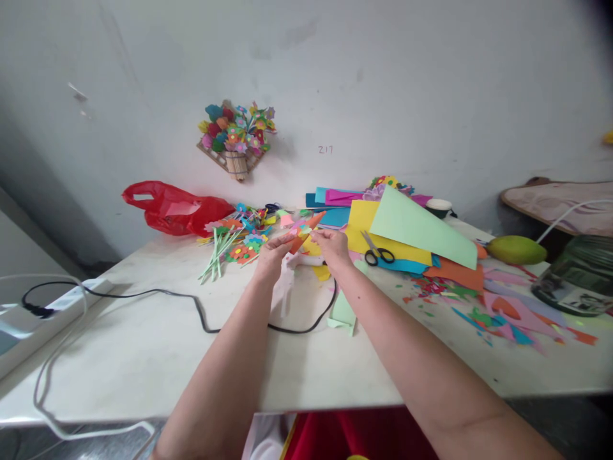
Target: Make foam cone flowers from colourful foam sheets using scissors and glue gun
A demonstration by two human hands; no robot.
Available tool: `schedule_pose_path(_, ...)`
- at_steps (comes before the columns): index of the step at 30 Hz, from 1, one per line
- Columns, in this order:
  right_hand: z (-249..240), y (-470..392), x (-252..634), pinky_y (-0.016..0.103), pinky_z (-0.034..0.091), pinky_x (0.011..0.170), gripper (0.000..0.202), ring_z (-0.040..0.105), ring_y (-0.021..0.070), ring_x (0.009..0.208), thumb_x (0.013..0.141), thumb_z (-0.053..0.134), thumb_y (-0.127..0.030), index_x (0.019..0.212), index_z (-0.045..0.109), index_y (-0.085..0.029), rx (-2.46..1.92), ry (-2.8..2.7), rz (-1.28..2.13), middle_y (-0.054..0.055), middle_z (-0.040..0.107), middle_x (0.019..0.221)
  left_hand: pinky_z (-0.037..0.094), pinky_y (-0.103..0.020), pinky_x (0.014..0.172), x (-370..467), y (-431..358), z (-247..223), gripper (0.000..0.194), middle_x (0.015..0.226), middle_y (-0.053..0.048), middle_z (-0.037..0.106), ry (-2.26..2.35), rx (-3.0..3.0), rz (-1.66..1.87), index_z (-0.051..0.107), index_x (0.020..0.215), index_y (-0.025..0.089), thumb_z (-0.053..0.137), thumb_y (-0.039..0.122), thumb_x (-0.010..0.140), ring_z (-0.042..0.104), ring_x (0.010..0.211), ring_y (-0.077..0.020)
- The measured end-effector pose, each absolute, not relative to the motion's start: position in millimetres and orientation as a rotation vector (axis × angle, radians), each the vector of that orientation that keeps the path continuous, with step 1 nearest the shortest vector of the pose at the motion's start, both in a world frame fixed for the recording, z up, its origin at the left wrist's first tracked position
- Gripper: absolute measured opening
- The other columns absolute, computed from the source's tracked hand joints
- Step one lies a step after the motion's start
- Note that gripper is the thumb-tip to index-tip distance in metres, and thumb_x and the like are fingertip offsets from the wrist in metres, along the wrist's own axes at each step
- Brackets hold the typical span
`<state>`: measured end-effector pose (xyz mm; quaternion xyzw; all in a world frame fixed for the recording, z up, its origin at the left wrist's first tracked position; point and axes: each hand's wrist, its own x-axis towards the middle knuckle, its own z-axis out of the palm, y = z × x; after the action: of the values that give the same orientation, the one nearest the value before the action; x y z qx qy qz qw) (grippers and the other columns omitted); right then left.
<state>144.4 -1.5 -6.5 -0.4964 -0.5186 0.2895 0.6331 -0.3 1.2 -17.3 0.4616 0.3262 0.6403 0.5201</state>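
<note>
My left hand (274,252) is closed on a pointed orange craft-sheet piece (311,223), with small pastel flower shapes near its fingertips. Close beside it, my right hand (332,246) is pinched at the piece's edge; a tiny pale bit shows at the fingertips, too small to name. Under the hands lies a white glue gun (305,260), partly hidden, with a black cord (201,313) running left. Left of them are pale green stems (218,252) and orange flower cutouts (242,253). A folded light green strip (343,313) lies below my right wrist.
Scissors (376,250) rest on yellow sheets (359,220) beside a large light green sheet (424,227). Paper scraps (517,313), a green mango-like fruit (517,249) and a glass jar (577,275) are right. A red plastic bag (177,207) and a power strip (52,319) are left.
</note>
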Motion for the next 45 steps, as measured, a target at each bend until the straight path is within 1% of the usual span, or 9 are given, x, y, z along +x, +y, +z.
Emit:
schedule_pose_path(3,-7,0,147,0.030,0.048,0.074,0.019,0.066,0.0195,0.079,0.073,0.060,-0.031,0.074,0.073,-0.019,-1.210,-1.254,0.508,0.004,0.073,0.077,0.048,-0.028,0.069,0,-2,-15,0.026,0.078,-0.004,0.072,0.766,1.078,1.504,0.073,0.078,0.016,0.075,0.016,0.052,0.066,0.076,-0.0184)
schedule_pose_path(9,-2,-12,145,0.029,0.044,0.076,0.020,0.064,0.0198,0.084,0.081,0.055,-0.025,0.078,0.074,-0.019,-1.383,-1.486,0.114,0.006,0.073,0.086,0.049,-0.029,0.063,0,-3,-13,0.022,0.077,-0.007,0.071,0.718,0.949,1.472,0.069,0.076,0.013,0.070,0.008,0.054,0.066,0.066,-0.0180)
schedule_pose_path(14,-1,-20,145,0.033,0.035,0.080,0.026,0.058,0.0213,0.087,0.087,0.048,-0.023,0.076,0.072,-0.019,-1.396,-1.690,-0.245,0.008,0.070,0.083,0.050,-0.029,0.064,0,-1,-12,0.021,0.075,-0.007,0.070,0.744,0.887,1.444,0.065,0.077,0.012,0.064,0.004,0.057,0.066,0.066,-0.0176)
schedule_pose_path(20,-3,-21,148,0.035,0.028,0.076,0.032,0.049,0.0225,0.083,0.091,0.042,-0.023,0.074,0.068,-0.019,-1.320,-1.811,-0.516,0.009,0.066,0.080,0.052,-0.027,0.064,3,-3,-8,0.019,0.073,-0.006,0.070,0.754,0.816,1.433,0.065,0.077,0.012,0.060,0.002,0.061,0.064,0.061,-0.0137)
schedule_pose_path(24,-4,-20,150,0.036,0.027,0.074,0.034,0.047,0.0222,0.081,0.093,0.040,-0.024,0.072,0.067,-0.019,-1.267,-1.848,-0.606,0.009,0.064,0.074,0.052,-0.024,0.058,5,-6,-4,0.019,0.069,-0.005,0.068,0.760,0.769,1.400,0.065,0.077,0.011,0.059,0.003,0.062,0.062,0.057,-0.0121)
schedule_pose_path(27,-4,-20,150,0.036,0.026,0.074,0.035,0.047,0.0221,0.081,0.094,0.039,-0.023,0.074,0.067,-0.019,-1.255,-1.875,-0.622,0.009,0.063,0.075,0.051,-0.023,0.054,6,-7,-2,0.019,0.068,-0.006,0.068,0.749,0.756,1.382,0.065,0.079,0.011,0.059,0.004,0.062,0.062,0.056,-0.0119)
schedule_pose_path(33,-5,-21,149,0.036,0.026,0.075,0.036,0.046,0.0224,0.081,0.094,0.036,-0.020,0.075,0.066,-0.018,-1.240,-1.930,-0.666,0.009,0.063,0.077,0.050,-0.023,0.053,6,-5,-4,0.022,0.062,-0.003,0.064,0.760,0.766,1.371,0.064,0.083,0.010,0.059,0.006,0.062,0.056,0.049,-0.0095)
schedule_pose_path(38,-7,-20,148,0.036,0.027,0.075,0.036,0.045,0.0210,0.079,0.094,0.036,-0.018,0.077,0.067,-0.018,-1.172,-1.946,-0.777,0.009,0.061,0.076,0.049,-0.021,0.050,7,-6,-3,0.021,0.057,-0.001,0.060,0.732,0.750,1.377,0.062,0.082,0.009,0.058,0.004,0.062,0.054,0.046,-0.0087)
schedule_pose_path(45,-11,-17,147,0.035,0.026,0.070,0.032,0.043,0.0195,0.074,0.093,0.041,-0.015,0.072,0.064,-0.016,-1.001,-1.873,-0.927,0.007,0.056,0.067,0.050,-0.020,0.050,8,-10,1,0.023,0.062,-0.003,0.065,0.719,0.738,1.379,0.059,0.087,0.009,0.057,0.001,0.065,0.057,0.046,-0.0084)
